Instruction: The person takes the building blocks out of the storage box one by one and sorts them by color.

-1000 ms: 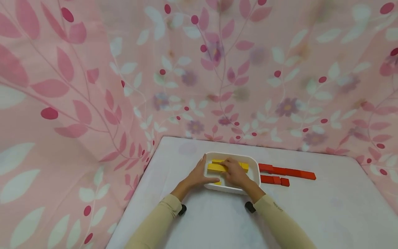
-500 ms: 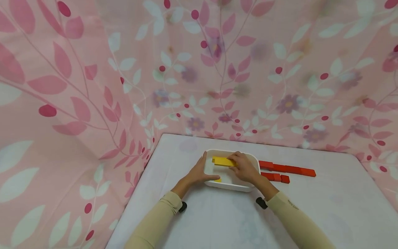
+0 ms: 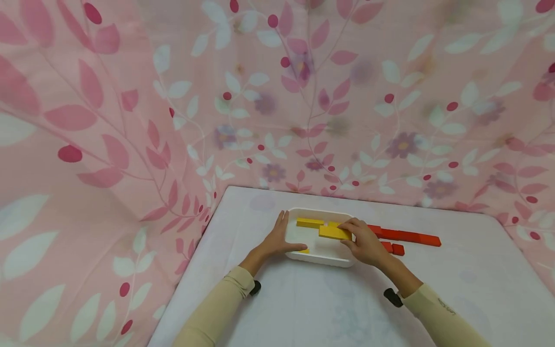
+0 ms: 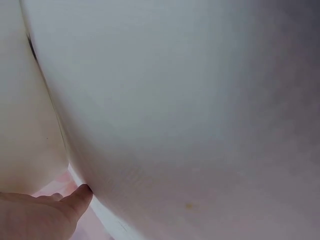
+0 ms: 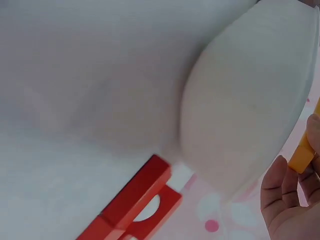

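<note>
Block (image 3: 333, 233) pinched in the right hand (image 3: 366, 244) should move gently while the spread left hand (image 3: 274, 240) steadies the tub (image 3: 321, 260).

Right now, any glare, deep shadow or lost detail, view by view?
Head: even, diffuse light, no obvious glare, held yellow block readable; left wrist: low contrast, white table surface darker toward upper right; right wrist: red blocks clear-edged, soft shading beside the tray.
</note>
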